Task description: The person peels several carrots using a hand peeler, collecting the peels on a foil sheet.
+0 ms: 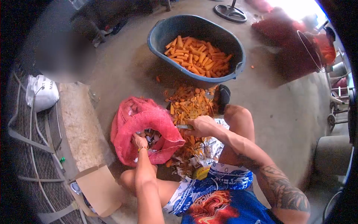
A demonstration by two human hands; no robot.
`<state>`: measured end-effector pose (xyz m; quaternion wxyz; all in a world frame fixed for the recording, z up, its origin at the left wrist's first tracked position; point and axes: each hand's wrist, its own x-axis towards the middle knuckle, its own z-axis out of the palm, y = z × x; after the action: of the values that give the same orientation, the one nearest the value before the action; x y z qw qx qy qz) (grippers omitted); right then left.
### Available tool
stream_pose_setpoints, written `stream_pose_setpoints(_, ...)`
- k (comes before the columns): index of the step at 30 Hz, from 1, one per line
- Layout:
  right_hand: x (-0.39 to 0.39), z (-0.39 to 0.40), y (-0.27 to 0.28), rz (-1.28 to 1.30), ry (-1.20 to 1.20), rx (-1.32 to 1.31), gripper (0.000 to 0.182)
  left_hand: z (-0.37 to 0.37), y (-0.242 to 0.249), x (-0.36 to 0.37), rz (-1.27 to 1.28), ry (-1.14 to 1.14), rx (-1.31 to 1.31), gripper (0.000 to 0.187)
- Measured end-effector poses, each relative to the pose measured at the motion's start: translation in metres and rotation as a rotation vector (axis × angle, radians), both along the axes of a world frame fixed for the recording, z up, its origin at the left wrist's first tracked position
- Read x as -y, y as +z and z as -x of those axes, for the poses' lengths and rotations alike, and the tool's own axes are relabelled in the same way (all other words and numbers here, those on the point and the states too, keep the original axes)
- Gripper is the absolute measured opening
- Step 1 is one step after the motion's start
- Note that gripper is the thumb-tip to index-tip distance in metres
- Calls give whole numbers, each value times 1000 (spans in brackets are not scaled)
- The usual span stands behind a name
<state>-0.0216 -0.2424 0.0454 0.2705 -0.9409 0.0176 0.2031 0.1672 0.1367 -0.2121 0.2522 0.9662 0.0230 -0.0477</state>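
My left hand [140,141] reaches into the open mouth of a red mesh sack [128,117], its fingers partly hidden among the contents. Inside the sack lie pieces of crumpled paper and brownish items [151,136]. In my right hand [205,126] is a knife [184,127], its short blade pointing left toward the sack's rim. Below and beyond that hand, a heap of carrot peelings and cut ends [192,102] covers the floor. Silver and printed wrapping [213,149] lies between my legs.
A large dark-blue tub [156,46] holding peeled carrots [197,56] stands ahead. To the left are a cardboard box [100,192], a stone slab [76,123] and a white bag [44,93]. A bucket [298,56] and red sacks [274,28] occupy the far right.
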Motion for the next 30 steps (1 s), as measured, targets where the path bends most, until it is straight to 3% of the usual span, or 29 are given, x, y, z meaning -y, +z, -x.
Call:
stream_pose_setpoints(2,-2,1,-1,1,17,-6,55,9,13,2,-28,-67,95,59)
stream_pose_setpoints(4,-3,2,-8,10,28,-31,55,-18,-68,-34,201,-25,-21,52)
stream_pose_setpoints(6,-4,3,-12,21,43,-62,56,3,-21,-17,-218,-150,-73,46)
stream_pose_setpoints(7,-3,4,-13,28,51,-75,56,8,-18,-13,-106,-46,-102,40)
stream_pose_setpoints(11,1,6,-17,57,33,-119,57,16,30,7,-320,-135,-449,51)
stream_pose_setpoints(12,2,5,-15,45,28,-127,57,12,30,7,-318,-315,-415,45)
stream_pose_setpoints(13,3,4,-13,34,24,-136,58,13,54,16,-307,-356,-458,39)
stream_pose_setpoints(16,5,6,-5,-42,-46,-24,61,25,159,62,-19,-316,-657,28)
stream_pose_setpoints(18,5,7,8,-149,-70,2,66,17,169,54,456,-345,-1072,21)
stream_pose_setpoints(20,5,7,-6,-250,-87,81,66,48,226,73,777,-203,-1052,31)
stream_pose_setpoints(22,1,12,41,-467,-136,57,67,75,257,89,1043,-159,-959,43)
stream_pose_setpoints(24,-2,13,41,-593,-172,104,69,103,267,94,1288,-192,-999,60)
stream_pose_setpoints(26,-7,13,35,-595,-162,166,71,125,241,96,1519,-233,-983,60)
stream_pose_setpoints(28,-14,17,34,-559,-164,240,71,150,251,116,1431,-49,-835,53)
stream_pose_setpoints(29,-18,19,41,-534,-157,162,69,152,244,117,1423,-116,-850,48)
stream_pose_setpoints(30,-22,20,37,-518,-138,206,67,161,248,129,1456,-42,-815,49)
